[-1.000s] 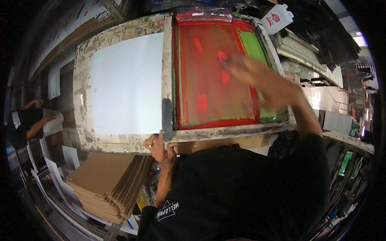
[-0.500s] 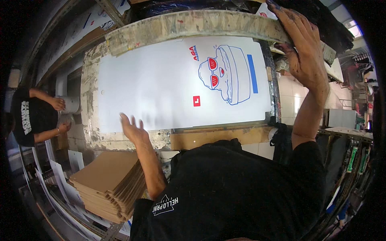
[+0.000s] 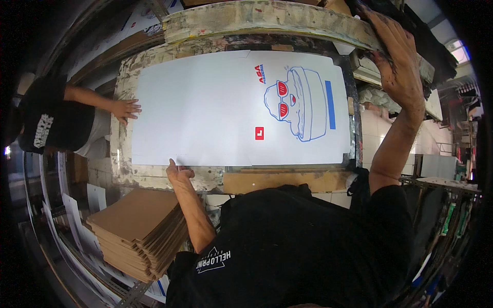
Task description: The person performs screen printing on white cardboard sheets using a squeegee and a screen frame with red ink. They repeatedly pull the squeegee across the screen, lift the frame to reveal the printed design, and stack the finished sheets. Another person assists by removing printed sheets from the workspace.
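A large white flat cardboard sheet (image 3: 195, 113) lies on the stained work table (image 3: 126, 149). Blue and red print covers its right part, with a cartoon figure in sunglasses. My left hand (image 3: 179, 175) is at the sheet's near edge, one fingertip touching it and the thumb held apart. Beyond the sheet stands a long, paint-smeared frame (image 3: 267, 21), raised above the table. My right hand (image 3: 398, 64) has its fingers wrapped round that frame's right end; part of the grip is hidden. A co-worker's hand (image 3: 126, 110) rests at the sheet's left edge.
A stack of brown cardboard sheets (image 3: 136, 215) sits at the near left. Beside it a rack (image 3: 72, 205) holds white sheets. A brown strip (image 3: 282, 181) runs along the table's near side. The co-worker (image 3: 59, 120) leans in from the left; dark frames (image 3: 436, 226) stand at right.
The frame has risen farther from the sheet with my right hand on it. My left hand has come to the sheet's near edge. The co-worker's hand has reached across to the sheet's left edge.
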Demonstrator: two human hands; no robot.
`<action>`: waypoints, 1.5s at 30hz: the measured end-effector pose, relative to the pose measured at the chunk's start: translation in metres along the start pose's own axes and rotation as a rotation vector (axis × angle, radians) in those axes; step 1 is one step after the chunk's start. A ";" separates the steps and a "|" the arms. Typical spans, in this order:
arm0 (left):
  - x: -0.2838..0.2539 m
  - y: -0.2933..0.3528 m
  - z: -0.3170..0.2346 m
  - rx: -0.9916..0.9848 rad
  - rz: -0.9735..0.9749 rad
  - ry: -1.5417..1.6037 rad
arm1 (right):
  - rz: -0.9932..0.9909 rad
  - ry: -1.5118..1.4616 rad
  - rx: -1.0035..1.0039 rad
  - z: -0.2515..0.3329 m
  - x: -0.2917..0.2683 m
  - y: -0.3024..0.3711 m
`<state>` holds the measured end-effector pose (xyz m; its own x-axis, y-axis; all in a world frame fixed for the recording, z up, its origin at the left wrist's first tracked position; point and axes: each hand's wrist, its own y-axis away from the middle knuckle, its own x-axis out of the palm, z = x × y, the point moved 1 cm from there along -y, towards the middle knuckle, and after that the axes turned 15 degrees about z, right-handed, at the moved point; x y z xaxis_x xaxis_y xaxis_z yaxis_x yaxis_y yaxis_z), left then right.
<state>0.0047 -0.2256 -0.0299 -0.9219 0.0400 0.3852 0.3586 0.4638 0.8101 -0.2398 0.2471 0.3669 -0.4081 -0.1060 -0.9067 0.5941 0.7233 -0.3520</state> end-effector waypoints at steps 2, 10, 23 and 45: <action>-0.023 -0.025 -0.003 0.131 0.084 0.059 | 0.001 -0.031 0.002 -0.002 -0.009 -0.003; -0.031 0.070 -0.054 0.791 -0.282 -0.307 | -0.017 -0.046 0.037 -0.097 -0.013 0.039; -0.219 0.194 -0.174 0.368 -1.459 -1.711 | 0.077 -0.096 0.121 -0.176 0.011 0.076; -0.226 0.128 -0.183 0.509 -1.423 -1.987 | 0.132 -0.005 -0.006 -0.165 0.014 0.047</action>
<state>0.2856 -0.3374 0.0681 0.4003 -0.0851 -0.9124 -0.0620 0.9909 -0.1196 -0.3321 0.3928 0.3758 -0.3234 -0.0132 -0.9462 0.6381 0.7353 -0.2284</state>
